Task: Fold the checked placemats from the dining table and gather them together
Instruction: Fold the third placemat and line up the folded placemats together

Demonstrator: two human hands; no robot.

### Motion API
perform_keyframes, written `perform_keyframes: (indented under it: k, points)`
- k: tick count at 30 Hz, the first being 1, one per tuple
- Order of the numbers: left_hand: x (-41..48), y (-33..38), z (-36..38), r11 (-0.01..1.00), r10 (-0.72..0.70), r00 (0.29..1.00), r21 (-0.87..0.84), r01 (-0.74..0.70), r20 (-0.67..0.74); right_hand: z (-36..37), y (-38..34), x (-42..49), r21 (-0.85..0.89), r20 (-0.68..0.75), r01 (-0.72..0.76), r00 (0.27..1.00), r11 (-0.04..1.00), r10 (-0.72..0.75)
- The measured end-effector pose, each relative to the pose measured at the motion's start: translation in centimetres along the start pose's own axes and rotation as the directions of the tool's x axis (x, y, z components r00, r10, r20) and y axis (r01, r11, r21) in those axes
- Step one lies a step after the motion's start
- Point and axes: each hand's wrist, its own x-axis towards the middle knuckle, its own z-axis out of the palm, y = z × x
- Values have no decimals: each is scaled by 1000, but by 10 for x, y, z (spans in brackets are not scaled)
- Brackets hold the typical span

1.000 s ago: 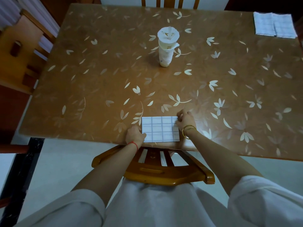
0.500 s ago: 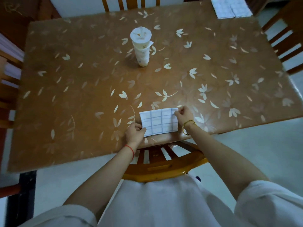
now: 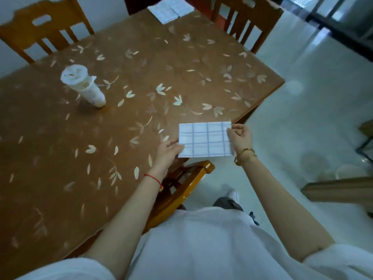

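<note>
A folded white placemat with a blue check (image 3: pixel 204 139) is held in the air just off the near right corner of the dining table (image 3: pixel 125 110). My left hand (image 3: pixel 168 151) grips its left edge, my right hand (image 3: pixel 240 136) pinches its upper right corner. More checked placemats (image 3: pixel 171 8) lie flat at the table's far edge.
A white tissue tube (image 3: pixel 83 85) stands on the table's left part. Wooden chairs stand at the far left (image 3: pixel 43 27), far right (image 3: pixel 245 21) and under the near edge (image 3: pixel 181 186). Pale tiled floor (image 3: pixel 302 98) lies to the right, with a wooden board (image 3: pixel 341 188) low on it.
Both hands have lifted the folded placemat off the table and carried it right, past the table corner. The view has swung right with my body.
</note>
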Motion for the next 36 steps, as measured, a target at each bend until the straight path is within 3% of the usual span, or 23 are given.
perform_keyframes:
  k: [6, 17, 27, 36]
  points:
    - [-4, 27, 121, 997, 12, 992, 73, -21, 126, -120, 2, 18, 143, -180, -45, 981, 989, 70]
    - [-16, 69, 348, 981, 91, 948, 136, -138, 304, -329, 17, 86, 171, -167, -175, 965, 970, 204]
    - [37, 104, 495, 976, 28, 929, 190, -105, 368, -425, 13, 176, 256, -249, -153, 944, 955, 218]
    - [128, 181, 625, 977, 50, 924, 172, -124, 380, -487, -33, 327, 267, -283, -132, 936, 955, 209]
